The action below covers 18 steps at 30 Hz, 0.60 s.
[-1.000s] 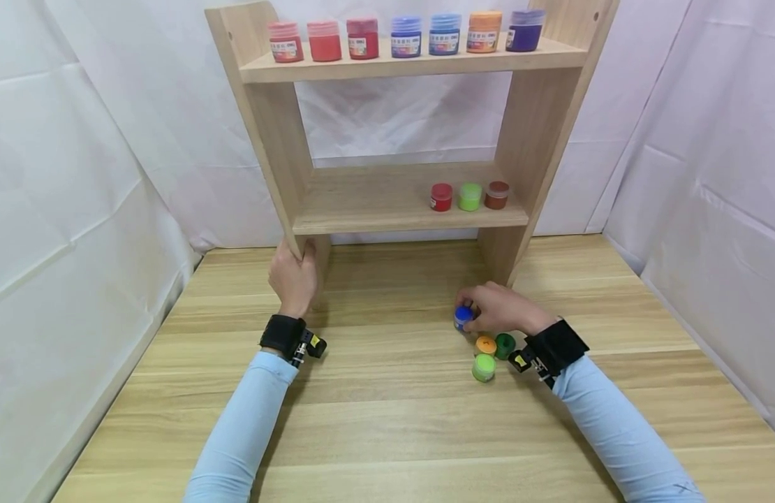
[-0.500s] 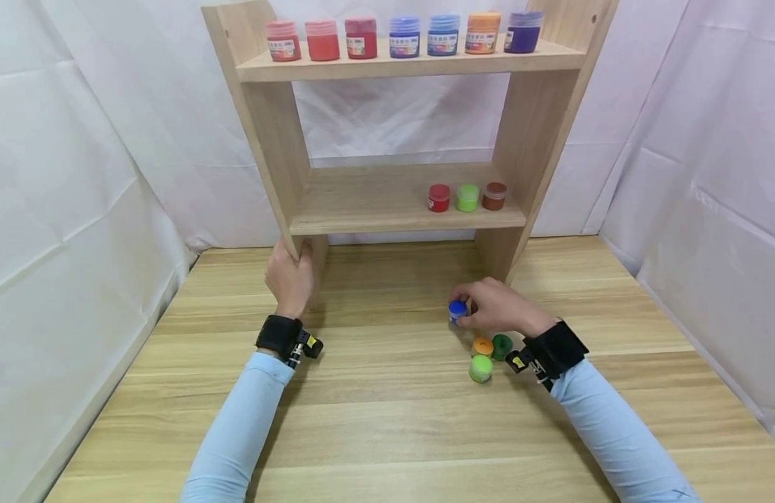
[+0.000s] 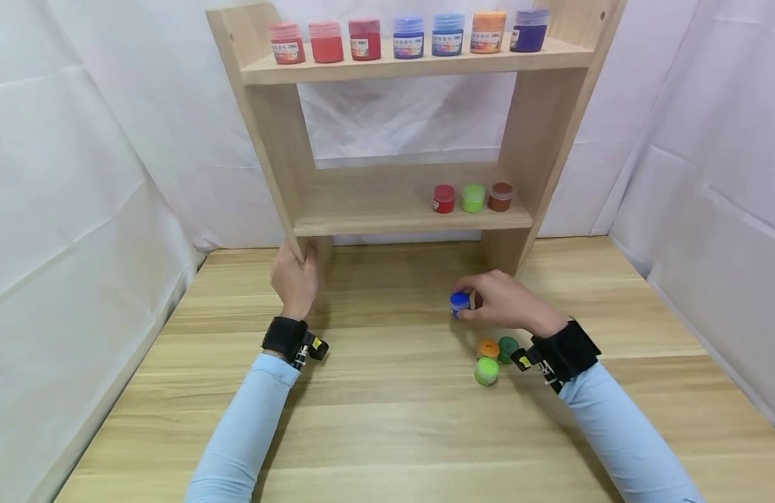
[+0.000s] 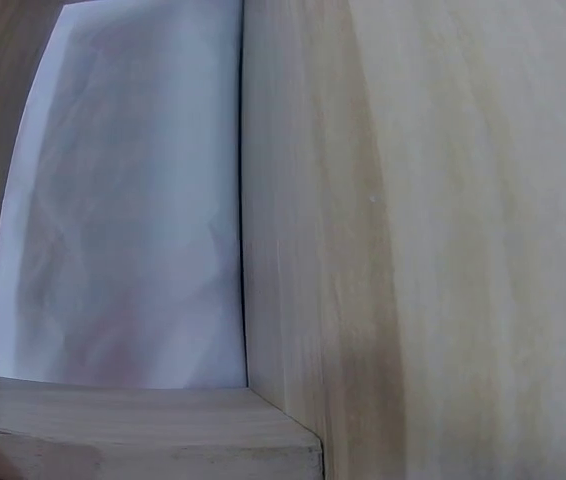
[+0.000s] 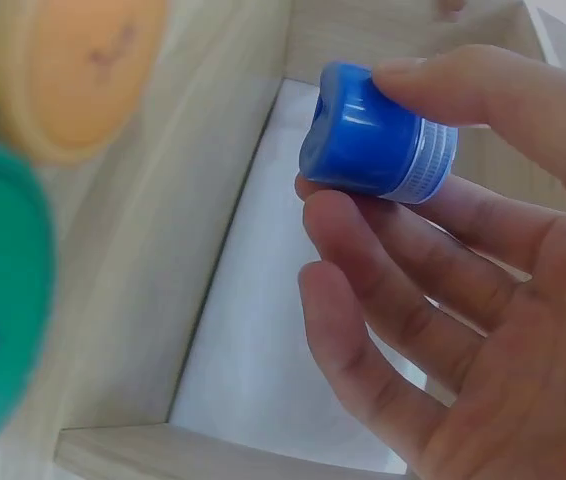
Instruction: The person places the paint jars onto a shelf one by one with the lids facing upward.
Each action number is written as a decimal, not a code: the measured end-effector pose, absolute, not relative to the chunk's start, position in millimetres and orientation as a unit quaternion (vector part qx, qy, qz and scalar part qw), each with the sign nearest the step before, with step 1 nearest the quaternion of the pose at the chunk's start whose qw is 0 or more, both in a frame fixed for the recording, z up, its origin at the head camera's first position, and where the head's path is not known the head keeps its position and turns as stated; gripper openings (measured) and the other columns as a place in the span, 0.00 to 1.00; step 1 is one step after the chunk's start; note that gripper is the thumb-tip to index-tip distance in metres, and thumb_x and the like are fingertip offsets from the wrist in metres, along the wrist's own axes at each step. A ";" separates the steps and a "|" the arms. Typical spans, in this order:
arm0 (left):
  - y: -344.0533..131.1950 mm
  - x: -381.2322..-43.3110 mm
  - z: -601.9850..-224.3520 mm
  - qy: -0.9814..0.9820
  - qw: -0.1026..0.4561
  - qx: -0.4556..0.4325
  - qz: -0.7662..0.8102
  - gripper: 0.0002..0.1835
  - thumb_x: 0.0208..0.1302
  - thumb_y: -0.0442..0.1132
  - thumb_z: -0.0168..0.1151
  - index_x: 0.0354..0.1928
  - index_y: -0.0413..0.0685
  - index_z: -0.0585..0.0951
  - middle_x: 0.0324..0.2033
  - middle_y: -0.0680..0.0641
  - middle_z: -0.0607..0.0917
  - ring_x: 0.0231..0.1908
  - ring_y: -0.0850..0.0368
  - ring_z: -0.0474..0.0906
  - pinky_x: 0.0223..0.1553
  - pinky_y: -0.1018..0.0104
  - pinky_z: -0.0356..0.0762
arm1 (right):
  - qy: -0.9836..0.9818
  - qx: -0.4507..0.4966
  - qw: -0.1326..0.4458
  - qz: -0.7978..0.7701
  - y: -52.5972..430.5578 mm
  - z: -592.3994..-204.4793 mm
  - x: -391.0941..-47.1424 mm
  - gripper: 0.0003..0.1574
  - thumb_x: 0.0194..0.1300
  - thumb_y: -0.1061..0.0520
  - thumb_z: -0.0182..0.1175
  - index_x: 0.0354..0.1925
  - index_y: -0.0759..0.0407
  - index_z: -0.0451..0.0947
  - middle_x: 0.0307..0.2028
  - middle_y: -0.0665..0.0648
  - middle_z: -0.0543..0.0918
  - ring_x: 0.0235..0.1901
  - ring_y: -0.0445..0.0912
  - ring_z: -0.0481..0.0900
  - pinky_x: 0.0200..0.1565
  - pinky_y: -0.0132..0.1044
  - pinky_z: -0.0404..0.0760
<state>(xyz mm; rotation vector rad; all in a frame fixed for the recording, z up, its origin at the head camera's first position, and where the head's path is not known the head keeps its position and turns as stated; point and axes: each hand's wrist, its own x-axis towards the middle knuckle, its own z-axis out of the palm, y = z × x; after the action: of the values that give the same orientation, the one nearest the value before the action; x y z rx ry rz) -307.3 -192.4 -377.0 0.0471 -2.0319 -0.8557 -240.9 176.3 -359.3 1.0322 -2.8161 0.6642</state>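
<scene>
My right hand pinches a small blue paint jar between thumb and fingers, its lid facing up in the head view, in front of the shelf's lower right side. My left hand grips the lower left side panel of the wooden shelf; its fingers are partly hidden behind the panel. Close below my right hand, on the table, stand an orange jar, a dark green jar and a light green jar. The left wrist view has only wood and white cloth, no hand.
On the middle board stand a red jar, a light green jar and a brown jar. The top board bears a row of several larger paint jars. White cloth hangs around the wooden table.
My right hand has carried the blue jar a little away from the group of jars, left and toward the shelf. The left hand keeps its grip on the shelf panel.
</scene>
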 end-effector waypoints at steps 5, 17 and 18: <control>-190.3 -308.6 -379.5 -0.822 0.448 0.012 -0.352 0.12 0.64 0.47 0.58 0.30 0.46 0.76 0.20 0.51 0.71 0.20 0.53 0.66 0.19 0.58 0.58 | -0.913 0.338 0.051 0.223 173.3 -352.3 -237.7 0.20 0.54 0.48 0.67 0.44 0.55 0.81 0.27 0.43 0.79 0.24 0.39 0.74 0.24 0.32 0.74; -191.8 -310.2 -380.5 -0.821 0.456 0.018 -0.343 0.13 0.63 0.45 0.58 0.26 0.46 0.72 0.19 0.49 0.70 0.20 0.51 0.67 0.20 0.56 0.60 | -0.897 0.374 0.089 0.218 145.8 -307.1 -241.6 0.20 0.56 0.47 0.66 0.44 0.54 0.81 0.30 0.43 0.79 0.25 0.37 0.75 0.26 0.31 0.74; -191.6 -309.8 -380.5 -0.821 0.456 0.019 -0.344 0.13 0.63 0.45 0.58 0.26 0.46 0.72 0.19 0.49 0.70 0.21 0.51 0.67 0.20 0.55 0.60 | -0.894 0.380 0.091 0.218 143.4 -303.2 -241.4 0.20 0.56 0.46 0.66 0.45 0.53 0.80 0.30 0.43 0.79 0.25 0.37 0.75 0.26 0.31 0.74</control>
<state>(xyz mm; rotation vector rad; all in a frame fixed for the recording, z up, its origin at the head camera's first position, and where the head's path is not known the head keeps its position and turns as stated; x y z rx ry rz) -309.8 -191.6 -380.5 0.0456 -2.0233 -0.8480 -241.4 143.4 -303.2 1.1303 -2.6567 0.6476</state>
